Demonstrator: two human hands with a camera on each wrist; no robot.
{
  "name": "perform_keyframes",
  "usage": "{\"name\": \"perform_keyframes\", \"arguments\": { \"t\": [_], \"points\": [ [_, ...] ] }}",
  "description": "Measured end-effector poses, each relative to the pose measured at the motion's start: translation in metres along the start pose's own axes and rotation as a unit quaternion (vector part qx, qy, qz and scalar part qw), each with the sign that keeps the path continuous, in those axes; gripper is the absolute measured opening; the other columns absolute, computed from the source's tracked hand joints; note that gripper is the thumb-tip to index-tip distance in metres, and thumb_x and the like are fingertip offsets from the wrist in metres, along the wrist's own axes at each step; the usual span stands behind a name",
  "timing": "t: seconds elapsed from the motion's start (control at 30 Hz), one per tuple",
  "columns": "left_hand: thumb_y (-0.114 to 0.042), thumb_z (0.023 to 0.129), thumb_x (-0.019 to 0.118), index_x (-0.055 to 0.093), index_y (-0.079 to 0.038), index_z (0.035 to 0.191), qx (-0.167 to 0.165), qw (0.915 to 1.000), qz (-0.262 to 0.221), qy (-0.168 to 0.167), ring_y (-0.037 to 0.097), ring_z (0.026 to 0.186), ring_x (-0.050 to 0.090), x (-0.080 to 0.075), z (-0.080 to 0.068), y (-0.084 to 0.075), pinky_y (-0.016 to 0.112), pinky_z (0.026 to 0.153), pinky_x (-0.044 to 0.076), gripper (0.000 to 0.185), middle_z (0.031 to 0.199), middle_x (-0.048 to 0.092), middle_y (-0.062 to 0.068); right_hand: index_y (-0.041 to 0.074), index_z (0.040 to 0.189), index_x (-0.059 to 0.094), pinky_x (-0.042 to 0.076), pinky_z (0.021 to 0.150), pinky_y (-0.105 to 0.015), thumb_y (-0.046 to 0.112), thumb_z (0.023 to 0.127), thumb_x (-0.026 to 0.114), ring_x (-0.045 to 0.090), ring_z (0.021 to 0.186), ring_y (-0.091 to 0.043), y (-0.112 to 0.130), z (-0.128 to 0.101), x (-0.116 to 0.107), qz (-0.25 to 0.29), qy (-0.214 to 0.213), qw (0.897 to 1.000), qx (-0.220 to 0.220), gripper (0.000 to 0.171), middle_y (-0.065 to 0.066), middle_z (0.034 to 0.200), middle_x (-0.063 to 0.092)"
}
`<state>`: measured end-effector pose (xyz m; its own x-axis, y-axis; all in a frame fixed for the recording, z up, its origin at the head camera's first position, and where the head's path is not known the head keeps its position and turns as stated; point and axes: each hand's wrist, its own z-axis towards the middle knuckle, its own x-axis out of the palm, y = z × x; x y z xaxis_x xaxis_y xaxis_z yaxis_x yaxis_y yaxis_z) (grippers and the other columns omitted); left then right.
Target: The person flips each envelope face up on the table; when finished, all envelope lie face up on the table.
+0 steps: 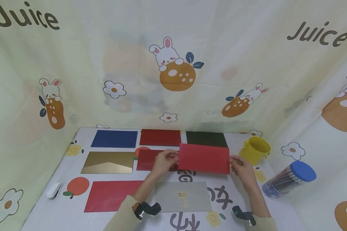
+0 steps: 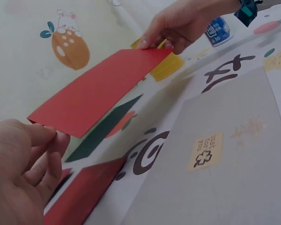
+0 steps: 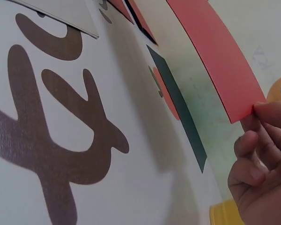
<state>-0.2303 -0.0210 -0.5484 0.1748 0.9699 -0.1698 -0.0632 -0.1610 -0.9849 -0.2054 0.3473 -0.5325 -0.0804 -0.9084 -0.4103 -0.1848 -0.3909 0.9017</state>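
Observation:
A bright red envelope (image 1: 203,158) is held up above the table between both hands, its plain face toward the head camera. My left hand (image 1: 164,161) pinches its left edge, and my right hand (image 1: 244,170) pinches its right edge. In the left wrist view the envelope (image 2: 100,91) slants over a grey envelope (image 1: 183,197) bearing a small yellow label. Partly behind the left hand lies a darker red envelope (image 1: 148,160). A dark green envelope (image 1: 206,138) lies behind the held one, which covers part of its lower edge.
Blue (image 1: 114,139), red (image 1: 160,137), gold (image 1: 107,162) and pinkish-red (image 1: 104,195) envelopes lie flat on the table. A white stapler-like object (image 1: 55,191) sits at the left edge. To the right stand a yellow bucket (image 1: 254,150) and a blue-lidded tub of pens (image 1: 289,179).

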Motion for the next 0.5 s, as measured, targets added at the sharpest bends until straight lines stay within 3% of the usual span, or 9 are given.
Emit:
{"name": "perform_keyframes", "arguments": {
  "t": [0.17, 0.37, 0.5],
  "points": [
    [-0.022, 0.092, 0.075, 0.069, -0.028, 0.124, -0.001, 0.9996, -0.018, 0.022, 0.016, 0.090, 0.072, -0.006, 0.000, 0.002, 0.032, 0.074, 0.058, 0.033, 0.114, 0.071, -0.003, 0.021, 0.147, 0.048, 0.053, 0.076, -0.032, 0.036, 0.101, 0.062, 0.059, 0.091, -0.025, 0.000, -0.003, -0.004, 0.012, 0.023, 0.999, -0.033, 0.051, 0.001, 0.105, 0.069],
    [-0.020, 0.093, 0.073, 0.069, -0.028, 0.127, 0.017, 0.9981, -0.021, 0.056, 0.016, 0.094, 0.072, -0.018, 0.000, 0.004, 0.031, 0.076, 0.057, 0.035, 0.117, 0.072, -0.004, 0.021, 0.147, 0.049, 0.055, 0.082, -0.031, 0.039, 0.098, 0.064, 0.061, 0.102, -0.031, -0.001, -0.006, -0.007, 0.005, 0.052, 0.995, -0.086, 0.054, 0.000, 0.110, 0.070],
    [-0.020, 0.092, 0.074, 0.069, -0.030, 0.127, 0.041, 0.9971, 0.002, 0.064, 0.016, 0.101, 0.070, -0.025, 0.000, 0.003, 0.031, 0.082, 0.057, 0.036, 0.122, 0.070, -0.006, 0.019, 0.146, 0.050, 0.055, 0.086, -0.032, 0.038, 0.101, 0.061, 0.065, 0.103, -0.018, 0.000, -0.007, -0.010, -0.006, 0.062, 0.992, -0.111, 0.050, 0.003, 0.112, 0.071]
  ]
}}
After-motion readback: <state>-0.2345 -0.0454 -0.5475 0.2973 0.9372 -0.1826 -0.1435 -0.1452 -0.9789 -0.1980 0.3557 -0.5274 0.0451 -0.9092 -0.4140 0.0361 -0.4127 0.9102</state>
